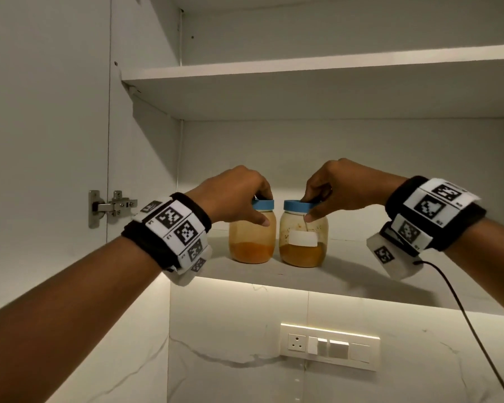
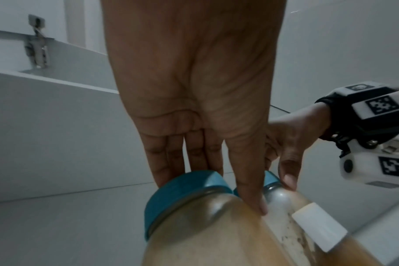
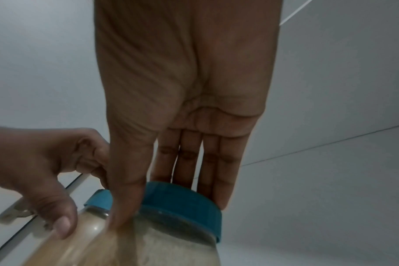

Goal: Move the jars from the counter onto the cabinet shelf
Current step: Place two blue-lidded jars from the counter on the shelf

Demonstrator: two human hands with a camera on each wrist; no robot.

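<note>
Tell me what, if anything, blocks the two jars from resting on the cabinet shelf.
Nothing visible: both blue-lidded glass jars, the unlabelled jar and the white-labelled jar, already stand on the white lower shelf, hands on their lids.

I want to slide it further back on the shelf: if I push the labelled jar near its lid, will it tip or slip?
The labelled jar is squat and wide, with its orange contents low, so it probably resists tipping. A push at the blue lid is riskier than one lower down. Its smooth sides look slippery, and it stands close beside the other jar, which it may nudge.

Dim cabinet; under-shelf strip glow (image 1: 274, 286); wrist views soft, blurred.
</note>
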